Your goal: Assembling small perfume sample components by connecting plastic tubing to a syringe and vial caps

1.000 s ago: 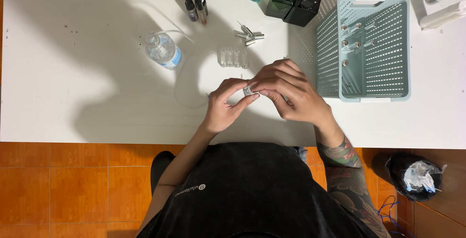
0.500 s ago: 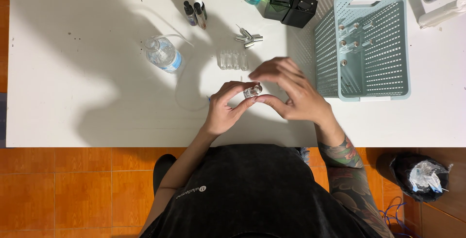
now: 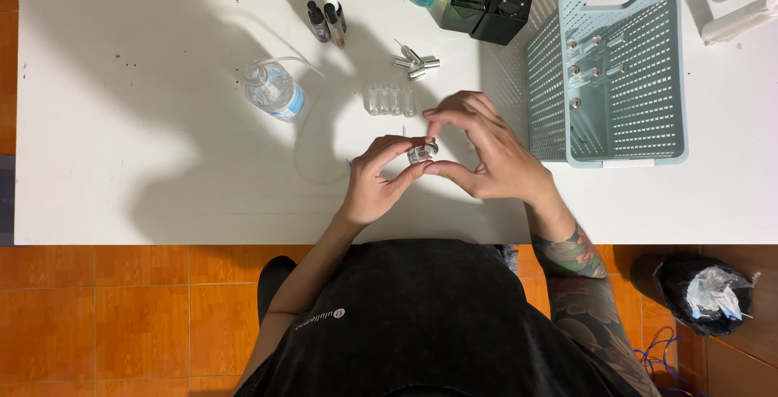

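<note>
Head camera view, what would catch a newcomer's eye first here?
First, the two hands at the table's middle: the left hand and right hand pinch a small clear vial between their fingers. Next, the pale green basket to the right, with a few small vials inside, and the water bottle lying to the left.

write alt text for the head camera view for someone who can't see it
Seen from above, a person's left hand and right hand together hold a small clear vial over a white table. Behind them stand a row of clear vials, a plastic water bottle and a pale blue basket.
</note>
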